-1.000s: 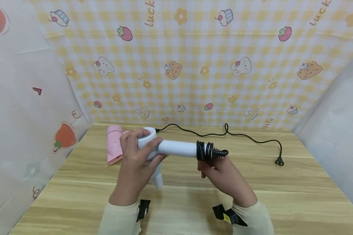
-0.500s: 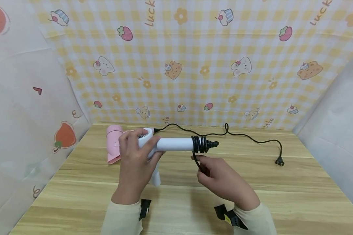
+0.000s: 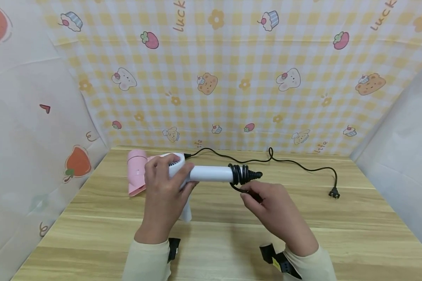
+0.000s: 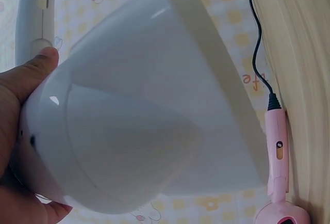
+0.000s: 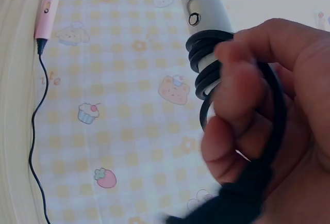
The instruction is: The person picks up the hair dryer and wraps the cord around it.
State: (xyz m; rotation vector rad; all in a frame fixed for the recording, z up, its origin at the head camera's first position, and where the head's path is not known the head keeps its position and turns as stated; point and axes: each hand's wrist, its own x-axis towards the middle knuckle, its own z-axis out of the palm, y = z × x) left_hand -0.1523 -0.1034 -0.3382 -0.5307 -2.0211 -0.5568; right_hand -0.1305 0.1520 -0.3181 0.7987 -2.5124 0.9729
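My left hand (image 3: 163, 193) grips the head of a white hair dryer (image 3: 210, 174), holding it above the table with its handle pointing right. The dryer's wide nozzle (image 4: 154, 84) fills much of the left wrist view. Several turns of black cord (image 3: 240, 174) wrap the end of the handle. Just below the wraps, my right hand (image 3: 279, 208) pinches the loose end of this cord between thumb and fingers. A dark, blurred plug (image 5: 234, 198) hangs by the palm in the right wrist view.
Behind my left hand a pink hair dryer (image 3: 137, 173) lies on the wooden table (image 3: 365, 230). Its black cord (image 3: 246, 161) runs along the back to a plug (image 3: 334, 193) at the right. A patterned cloth (image 3: 228, 105) hangs behind the table.
My right hand moved from behind the handle's end to below it, then right, drawing the cord end along. The white hair dryer shifted slightly left while my left hand kept its grip.
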